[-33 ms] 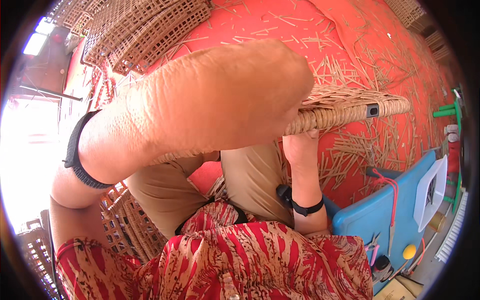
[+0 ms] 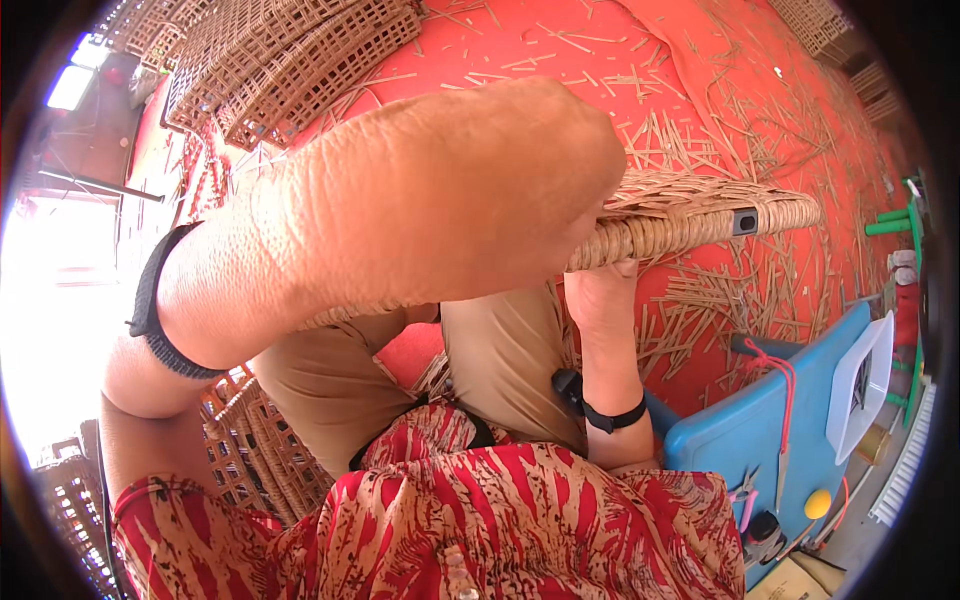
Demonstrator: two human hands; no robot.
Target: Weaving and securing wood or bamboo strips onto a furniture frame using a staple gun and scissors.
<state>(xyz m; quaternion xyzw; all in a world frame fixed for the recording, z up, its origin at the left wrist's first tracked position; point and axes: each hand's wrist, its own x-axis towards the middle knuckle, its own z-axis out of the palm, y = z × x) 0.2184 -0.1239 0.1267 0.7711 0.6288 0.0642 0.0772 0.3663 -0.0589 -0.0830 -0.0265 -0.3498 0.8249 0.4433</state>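
Our left hand point(image 2: 430, 200) fills the middle, hiding part of the wicker point(image 2: 700, 222), so we cannot tell what gap lies behind it. Beyond the wicker's far edge and right end, we could pass a hand over the red floor point(image 2: 560, 40), above the loose strips point(image 2: 690, 305). Stacked baskets point(image 2: 300, 60) stand in the way at upper left. Beneath the wicker, our right hand point(image 2: 600, 300) and legs point(image 2: 505, 350) narrow the passage. On our right, the blue desk point(image 2: 715, 440) bars the side, its tray point(image 2: 850, 420) and hanging cord point(image 2: 786, 420) crowding the reach.
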